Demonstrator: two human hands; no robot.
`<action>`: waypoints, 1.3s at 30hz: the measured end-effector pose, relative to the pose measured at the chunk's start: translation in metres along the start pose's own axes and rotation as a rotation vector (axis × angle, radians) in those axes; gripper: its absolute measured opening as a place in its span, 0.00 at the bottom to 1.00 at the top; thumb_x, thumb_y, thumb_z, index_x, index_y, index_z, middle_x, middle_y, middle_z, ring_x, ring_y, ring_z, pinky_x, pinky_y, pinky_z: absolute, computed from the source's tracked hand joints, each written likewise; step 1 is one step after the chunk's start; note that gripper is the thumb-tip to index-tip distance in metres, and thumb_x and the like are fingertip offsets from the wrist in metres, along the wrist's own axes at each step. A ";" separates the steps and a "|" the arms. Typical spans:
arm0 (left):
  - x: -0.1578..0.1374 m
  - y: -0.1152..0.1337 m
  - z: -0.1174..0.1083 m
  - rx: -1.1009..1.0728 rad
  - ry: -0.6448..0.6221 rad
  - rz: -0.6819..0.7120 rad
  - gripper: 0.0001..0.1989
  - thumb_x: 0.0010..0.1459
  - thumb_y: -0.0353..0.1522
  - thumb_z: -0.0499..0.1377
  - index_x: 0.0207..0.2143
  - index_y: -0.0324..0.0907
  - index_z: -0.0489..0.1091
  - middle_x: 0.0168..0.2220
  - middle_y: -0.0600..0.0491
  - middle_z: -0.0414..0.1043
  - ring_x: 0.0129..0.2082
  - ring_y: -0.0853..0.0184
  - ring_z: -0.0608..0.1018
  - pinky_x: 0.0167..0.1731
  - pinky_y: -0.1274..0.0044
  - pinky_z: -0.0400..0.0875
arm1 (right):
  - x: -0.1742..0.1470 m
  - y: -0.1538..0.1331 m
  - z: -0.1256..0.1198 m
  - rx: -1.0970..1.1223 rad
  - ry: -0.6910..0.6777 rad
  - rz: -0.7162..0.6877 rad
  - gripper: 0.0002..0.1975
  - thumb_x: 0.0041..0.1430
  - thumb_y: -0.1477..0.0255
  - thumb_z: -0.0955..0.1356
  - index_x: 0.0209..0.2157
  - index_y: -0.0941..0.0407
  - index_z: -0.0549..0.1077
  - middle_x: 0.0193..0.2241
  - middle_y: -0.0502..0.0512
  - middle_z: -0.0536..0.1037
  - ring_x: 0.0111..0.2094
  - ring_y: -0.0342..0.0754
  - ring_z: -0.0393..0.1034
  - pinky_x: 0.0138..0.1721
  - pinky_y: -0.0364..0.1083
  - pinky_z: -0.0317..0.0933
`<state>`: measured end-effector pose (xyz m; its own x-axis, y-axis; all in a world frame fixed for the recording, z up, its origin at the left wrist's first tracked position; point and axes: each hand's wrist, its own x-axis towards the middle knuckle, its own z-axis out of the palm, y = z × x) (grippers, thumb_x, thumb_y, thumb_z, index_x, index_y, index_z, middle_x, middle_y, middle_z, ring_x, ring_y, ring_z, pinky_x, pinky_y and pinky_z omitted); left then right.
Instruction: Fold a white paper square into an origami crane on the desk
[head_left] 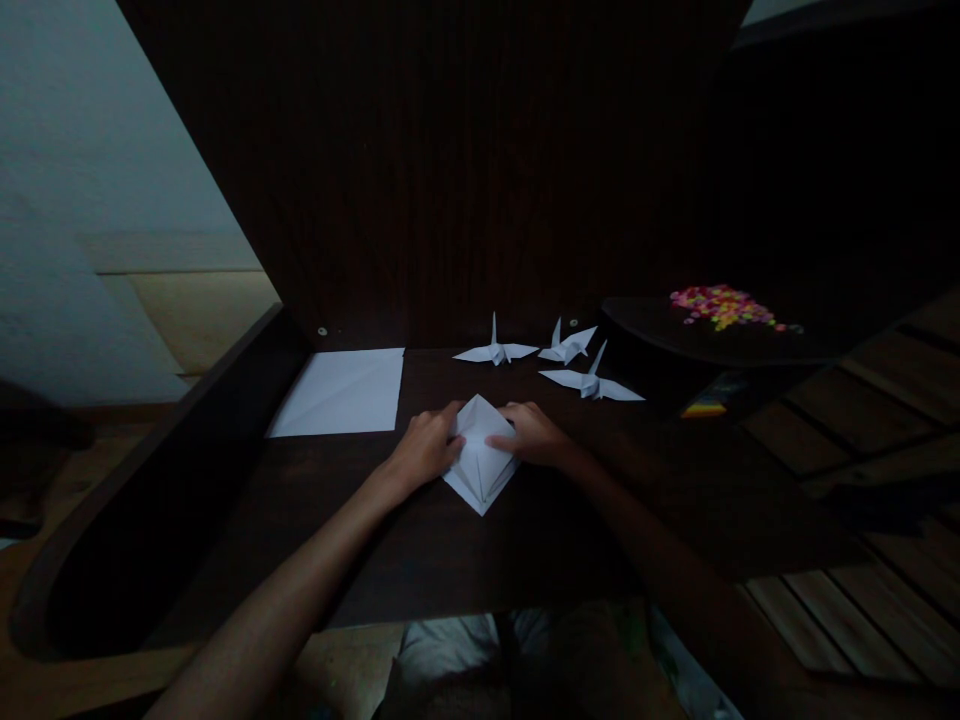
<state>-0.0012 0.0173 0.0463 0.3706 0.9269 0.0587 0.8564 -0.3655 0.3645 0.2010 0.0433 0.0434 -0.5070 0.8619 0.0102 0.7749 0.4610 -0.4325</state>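
A folded white paper (480, 465), diamond-shaped with creases and layered flaps, lies on the dark table between my hands. My left hand (433, 442) grips its left edge, thumb on top and fingers at the far side. On the right edge, my right hand (531, 435) holds it the same way, its thumb pressed on the upper face. Just beyond stand three white paper cranes: one crane (496, 352) behind the paper, another crane (568, 345) to its right, and a nearer crane (592, 384) with wings spread.
White paper sheets (341, 392) lie flat at the back left, beside the raised side panel (165, 480). A dark rounded shelf (652, 335) at the right bears a heap of small pink and yellow pieces (724, 306). A tall wooden panel (450, 170) closes the back.
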 end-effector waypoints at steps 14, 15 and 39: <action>0.004 -0.005 0.009 -0.088 0.041 -0.052 0.22 0.54 0.27 0.59 0.53 0.41 0.65 0.48 0.46 0.75 0.47 0.54 0.77 0.48 0.70 0.69 | 0.001 -0.004 0.004 0.110 0.106 0.060 0.07 0.51 0.73 0.69 0.33 0.59 0.76 0.32 0.53 0.80 0.34 0.49 0.72 0.38 0.44 0.60; 0.004 -0.004 0.009 -0.085 0.040 -0.058 0.22 0.55 0.27 0.59 0.53 0.40 0.66 0.47 0.45 0.75 0.47 0.54 0.77 0.48 0.70 0.69 | 0.002 -0.004 0.006 0.104 0.123 0.081 0.07 0.51 0.73 0.69 0.33 0.59 0.76 0.32 0.54 0.79 0.34 0.49 0.72 0.39 0.44 0.60; -0.009 0.021 0.007 -0.190 0.083 -0.053 0.18 0.53 0.40 0.61 0.43 0.40 0.66 0.34 0.50 0.76 0.35 0.58 0.78 0.36 0.71 0.70 | -0.005 -0.005 0.018 -0.084 0.430 0.193 0.21 0.47 0.71 0.73 0.43 0.57 0.67 0.43 0.59 0.73 0.43 0.55 0.67 0.43 0.50 0.60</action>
<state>0.0161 0.0004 0.0466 0.2893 0.9510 0.1089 0.7875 -0.3011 0.5377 0.1929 0.0325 0.0299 -0.1628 0.9345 0.3167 0.8761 0.2845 -0.3893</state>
